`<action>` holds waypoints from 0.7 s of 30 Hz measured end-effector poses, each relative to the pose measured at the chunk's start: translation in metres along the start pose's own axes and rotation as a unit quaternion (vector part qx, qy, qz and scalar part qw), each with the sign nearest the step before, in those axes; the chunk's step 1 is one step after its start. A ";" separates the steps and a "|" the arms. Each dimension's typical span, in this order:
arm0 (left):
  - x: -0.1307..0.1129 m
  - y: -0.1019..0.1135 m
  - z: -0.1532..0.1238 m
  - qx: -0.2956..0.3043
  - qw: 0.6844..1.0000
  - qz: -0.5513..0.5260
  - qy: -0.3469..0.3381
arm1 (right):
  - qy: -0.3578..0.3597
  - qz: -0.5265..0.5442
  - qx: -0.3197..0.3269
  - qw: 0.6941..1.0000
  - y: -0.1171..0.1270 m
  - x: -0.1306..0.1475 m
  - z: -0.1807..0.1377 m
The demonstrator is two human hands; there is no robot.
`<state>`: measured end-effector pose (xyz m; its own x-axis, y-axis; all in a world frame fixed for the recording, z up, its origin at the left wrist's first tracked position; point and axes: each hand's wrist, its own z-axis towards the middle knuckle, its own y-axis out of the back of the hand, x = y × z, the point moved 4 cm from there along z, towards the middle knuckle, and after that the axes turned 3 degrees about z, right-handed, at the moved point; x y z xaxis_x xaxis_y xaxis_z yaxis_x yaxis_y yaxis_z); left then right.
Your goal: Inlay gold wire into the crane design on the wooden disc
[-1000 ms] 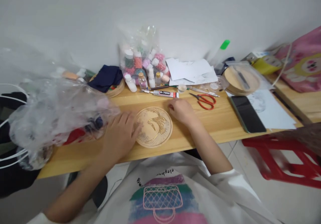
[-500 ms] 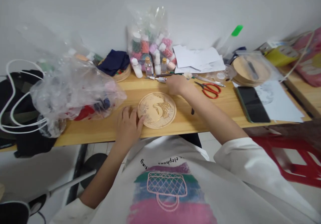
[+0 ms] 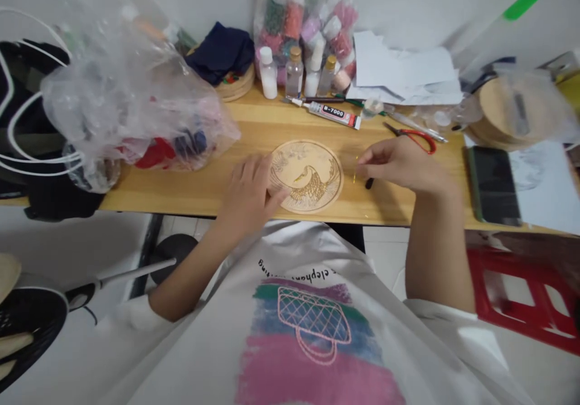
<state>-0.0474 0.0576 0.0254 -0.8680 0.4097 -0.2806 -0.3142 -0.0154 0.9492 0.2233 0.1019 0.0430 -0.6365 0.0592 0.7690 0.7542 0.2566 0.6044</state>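
A round wooden disc [image 3: 312,175] with a gold bird design lies on the wooden table [image 3: 226,181] near its front edge. My left hand [image 3: 249,196] rests flat on the disc's left rim, fingers spread. My right hand [image 3: 401,164] hovers just right of the disc, fingers pinched on a thin gold wire-like piece [image 3: 354,172]. A small black item [image 3: 369,183] lies under that hand. A tube of B-7000 glue [image 3: 333,113] lies behind the disc.
A big clear plastic bag [image 3: 131,103] of coloured things fills the left. A bag of bead bottles [image 3: 308,30], papers [image 3: 399,69], red scissors [image 3: 419,139], a phone [image 3: 492,184] and a bagged wooden disc [image 3: 507,112] sit behind and right. A red stool [image 3: 521,308] stands below.
My right hand came back from the glue tube at the rear to beside the disc, now pinching a thin gold piece. My left hand slid further onto the disc's rim. The camera tilted down.
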 end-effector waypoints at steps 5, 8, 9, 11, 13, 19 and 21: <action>-0.004 -0.022 -0.025 0.015 0.999 -0.039 0.006 | -0.027 0.143 -0.022 0.989 -0.009 -0.021 -0.002; 0.000 -0.026 -0.020 0.011 0.999 -0.041 -0.004 | -0.033 0.224 -0.045 0.973 -0.007 -0.021 -0.005; 0.001 -0.026 -0.016 0.011 0.999 -0.044 -0.012 | -0.029 0.236 -0.054 0.970 -0.006 -0.020 -0.007; 0.005 -0.025 -0.007 0.019 0.998 -0.052 -0.035 | -0.017 0.254 -0.078 0.964 -0.005 -0.017 -0.013; 0.008 -0.023 0.005 0.035 0.996 -0.058 -0.057 | -0.006 0.276 -0.102 0.956 -0.007 -0.014 -0.021; 0.013 -0.015 0.052 0.131 0.980 -0.069 -0.131 | -0.025 0.335 -0.146 0.930 -0.032 -0.009 -0.044; 0.014 -0.015 0.070 0.164 0.970 -0.076 -0.159 | -0.041 0.352 -0.164 0.920 -0.042 -0.008 -0.051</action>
<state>-0.0280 0.1276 0.0170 -0.6418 0.6464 -0.4127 -0.2445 0.3376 0.9090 0.2049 0.0413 0.0216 0.0297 0.1760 0.9839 0.9841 -0.1778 0.0021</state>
